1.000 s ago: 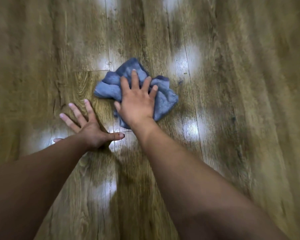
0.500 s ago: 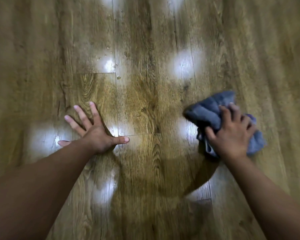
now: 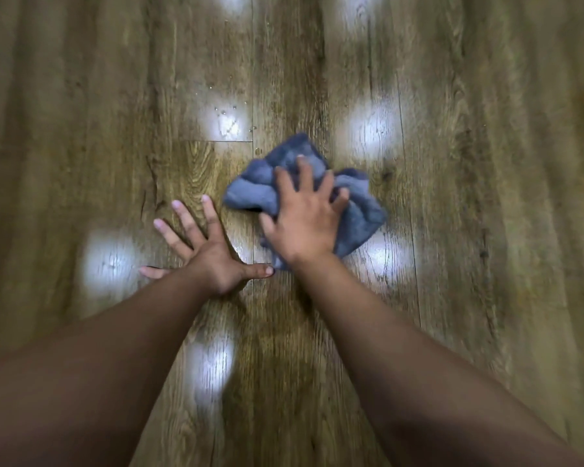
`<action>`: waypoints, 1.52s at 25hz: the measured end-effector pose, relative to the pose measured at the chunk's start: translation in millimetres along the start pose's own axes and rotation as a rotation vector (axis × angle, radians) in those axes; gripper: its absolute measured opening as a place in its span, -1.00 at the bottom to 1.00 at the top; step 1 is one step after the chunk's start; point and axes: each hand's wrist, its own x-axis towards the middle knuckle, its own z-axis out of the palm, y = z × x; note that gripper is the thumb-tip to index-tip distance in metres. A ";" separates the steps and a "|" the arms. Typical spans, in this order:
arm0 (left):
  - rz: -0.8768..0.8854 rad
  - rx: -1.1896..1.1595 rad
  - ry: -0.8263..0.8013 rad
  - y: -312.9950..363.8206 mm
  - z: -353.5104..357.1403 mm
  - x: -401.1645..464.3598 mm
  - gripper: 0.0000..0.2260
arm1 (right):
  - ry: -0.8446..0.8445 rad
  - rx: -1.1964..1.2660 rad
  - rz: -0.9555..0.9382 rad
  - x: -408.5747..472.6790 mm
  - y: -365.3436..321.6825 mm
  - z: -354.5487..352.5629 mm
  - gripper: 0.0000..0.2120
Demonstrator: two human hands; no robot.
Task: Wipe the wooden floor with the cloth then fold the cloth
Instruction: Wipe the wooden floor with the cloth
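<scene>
Cloth point(image 3: 358, 214) bunched on floor point(image 3: 486, 230), right hand point(image 3: 304, 224) pressing it, fingers spread; left hand point(image 3: 213, 257) flat, released.

The floor point(image 3: 452, 230) is wood-look plank with strong brown grain, smooth and glossy enough to throw back soft white patches of light. Small water drops point(image 3: 228, 124) bead on it near one patch. The cloth point(image 3: 361, 217) is soft, matt grey-blue fabric with a fuzzy, towel-like nap, crumpled into thick folds.
</scene>
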 end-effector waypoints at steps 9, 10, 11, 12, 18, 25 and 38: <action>0.034 -0.033 0.013 -4.1 -2.0 -1.3 0.44 | -0.070 0.033 -0.023 -49.6 3.3 -1.6 -0.24; 0.046 -0.044 0.005 -3.7 -3.8 -2.0 0.40 | -0.052 0.030 0.008 -63.3 6.5 -0.1 -0.23; 0.047 -0.038 0.005 -4.6 -7.1 -1.2 0.32 | -0.022 0.028 0.031 -76.3 10.1 2.1 -0.23; 0.052 -0.018 0.029 -6.3 -12.6 2.1 0.18 | 0.007 0.020 0.048 -86.3 14.6 4.5 -0.23; 0.091 0.007 0.155 -35.2 -133.9 59.3 0.20 | 0.032 0.001 0.079 -90.7 15.3 8.5 -0.26; -0.022 -0.033 0.001 -24.1 -154.5 94.4 0.32 | 0.034 0.009 0.090 -90.3 16.0 12.1 -0.25; -0.039 -0.045 -0.034 -19.6 -159.1 91.4 0.28 | 0.062 0.011 0.114 203.3 -34.4 -1.2 -0.29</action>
